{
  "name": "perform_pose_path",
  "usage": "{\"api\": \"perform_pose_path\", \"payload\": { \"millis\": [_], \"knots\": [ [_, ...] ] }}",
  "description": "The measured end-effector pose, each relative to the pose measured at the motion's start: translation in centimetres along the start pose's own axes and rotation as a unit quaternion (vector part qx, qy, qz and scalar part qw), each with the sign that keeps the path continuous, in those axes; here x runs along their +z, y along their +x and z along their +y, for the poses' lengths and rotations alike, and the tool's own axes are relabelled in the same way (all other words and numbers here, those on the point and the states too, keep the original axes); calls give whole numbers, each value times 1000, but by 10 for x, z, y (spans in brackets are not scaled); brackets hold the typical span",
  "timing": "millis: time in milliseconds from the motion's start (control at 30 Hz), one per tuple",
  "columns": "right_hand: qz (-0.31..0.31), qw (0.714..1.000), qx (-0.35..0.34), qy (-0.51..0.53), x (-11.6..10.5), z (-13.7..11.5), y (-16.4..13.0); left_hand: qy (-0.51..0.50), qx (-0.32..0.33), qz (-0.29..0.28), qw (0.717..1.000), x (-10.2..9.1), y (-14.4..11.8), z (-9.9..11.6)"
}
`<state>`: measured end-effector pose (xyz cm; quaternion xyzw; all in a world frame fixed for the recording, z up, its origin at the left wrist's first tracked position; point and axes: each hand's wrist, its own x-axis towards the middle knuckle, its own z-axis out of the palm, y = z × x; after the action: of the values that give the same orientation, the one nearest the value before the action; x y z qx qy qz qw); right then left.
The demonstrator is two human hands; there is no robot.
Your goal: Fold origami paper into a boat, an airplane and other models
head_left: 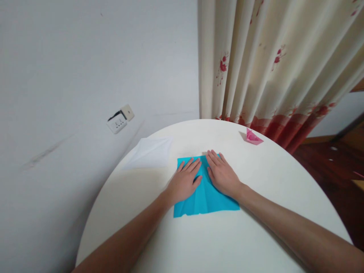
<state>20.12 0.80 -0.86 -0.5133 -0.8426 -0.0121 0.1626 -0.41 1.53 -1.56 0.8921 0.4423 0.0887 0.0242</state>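
Both hands are down flat on the blue paper (205,193), palms pressing, fingers spread and extended; nothing gripped or pinched. The left hand (184,181) sits on the sheet's left half, the right hand (222,173) on its right half, thumbs almost meeting over the middle. The paper lies directly under and in front of me at the centre of the tabletop (256,227), roughly square, slightly skewed, with crease lines running away from me between the hands. Both hands are equally close, since each is touching it.

Count: one blue sheet, one white sheet (150,152) lying flat well off to the left near the tabletop's edge, one small pink folded paper piece (253,137) far right, well apart from the hands. I see two hands, both mine, and no one else in view.
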Motion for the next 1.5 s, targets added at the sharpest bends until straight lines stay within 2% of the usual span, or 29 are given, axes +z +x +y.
{"api": "perform_pose_path", "payload": {
  "millis": [67,133,267,567,667,833,967,1133,1333,1500],
  "knots": [
    [-8,999,-41,12,1,-7,-2,6,0,-14,1000,-1,-1,1],
    [-32,998,-48,20,3,-9,-4,11,4,-28,1000,-3,-2,2],
    [-72,997,-15,33,6,0,-2,14,20,-34,999,-7,-5,1],
    [-67,996,64,18,7,19,6,-2,28,-55,998,-12,-7,4],
    [-42,993,101,35,7,27,9,-20,23,-50,998,-10,-6,4],
    [50,980,186,47,-5,35,12,-45,9,-29,999,-10,-4,4],
    [42,961,262,73,-16,30,10,-45,-5,20,999,-14,-3,10],
    [27,953,252,164,-11,25,6,-58,-7,35,998,-18,-4,15],
    [75,936,263,221,3,32,6,-37,38,-26,998,-10,-7,11],
    [92,929,257,250,7,36,3,-23,35,-49,998,-10,-6,12]
  ]
}}
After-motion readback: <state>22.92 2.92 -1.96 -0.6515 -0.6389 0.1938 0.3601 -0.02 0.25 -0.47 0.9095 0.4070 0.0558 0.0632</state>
